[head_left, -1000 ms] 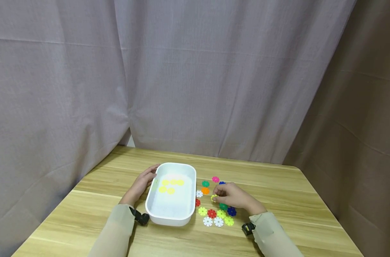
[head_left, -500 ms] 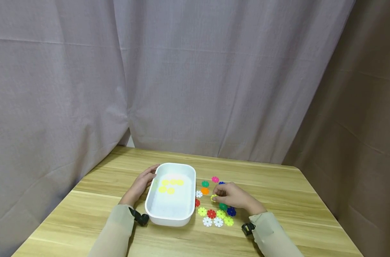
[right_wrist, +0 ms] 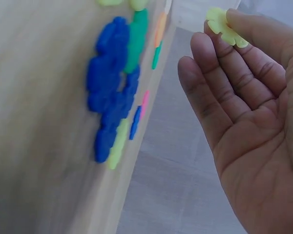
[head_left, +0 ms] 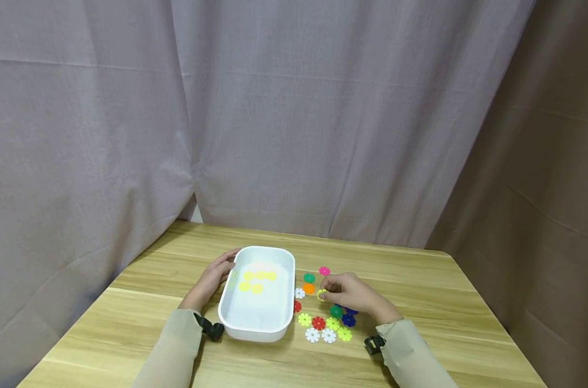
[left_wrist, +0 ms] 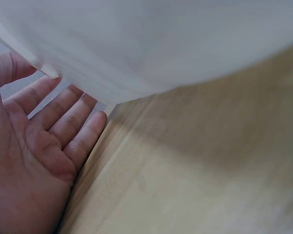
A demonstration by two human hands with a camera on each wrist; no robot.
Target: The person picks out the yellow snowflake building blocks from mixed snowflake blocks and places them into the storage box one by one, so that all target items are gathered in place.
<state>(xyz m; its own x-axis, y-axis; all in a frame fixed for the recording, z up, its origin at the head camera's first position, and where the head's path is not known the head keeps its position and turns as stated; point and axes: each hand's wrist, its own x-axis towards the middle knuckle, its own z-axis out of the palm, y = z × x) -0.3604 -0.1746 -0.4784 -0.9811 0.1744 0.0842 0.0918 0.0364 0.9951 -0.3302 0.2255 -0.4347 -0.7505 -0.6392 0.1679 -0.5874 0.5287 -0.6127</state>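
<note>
The left hand (head_left: 215,276), fingers fairly straight, touches the side of a smooth white tray (head_left: 257,317) with rounded corners, holding flat yellow discs (head_left: 257,289). The right hand (head_left: 349,293), well apart from it, pinches a petal-edged yellow piece (right_wrist: 218,22) between thumb and fingers, above the wood-grained table (head_left: 396,264), near thin, notched, multicoloured discs (head_left: 318,323) beside the tray.

Head view: grey curtain (head_left: 274,108), loosely folded, fills the upper left and centre of the frame, a faint crease crossing it; a darker brownish curtain (head_left: 531,188) hangs along the right side. Wooden table (head_left: 420,302), yellow-brown with streaked grain, spans the lower part, far right corner rounded. Small whitish patch (head_left: 197,215) left of centre, just above the table's back edge.
</note>
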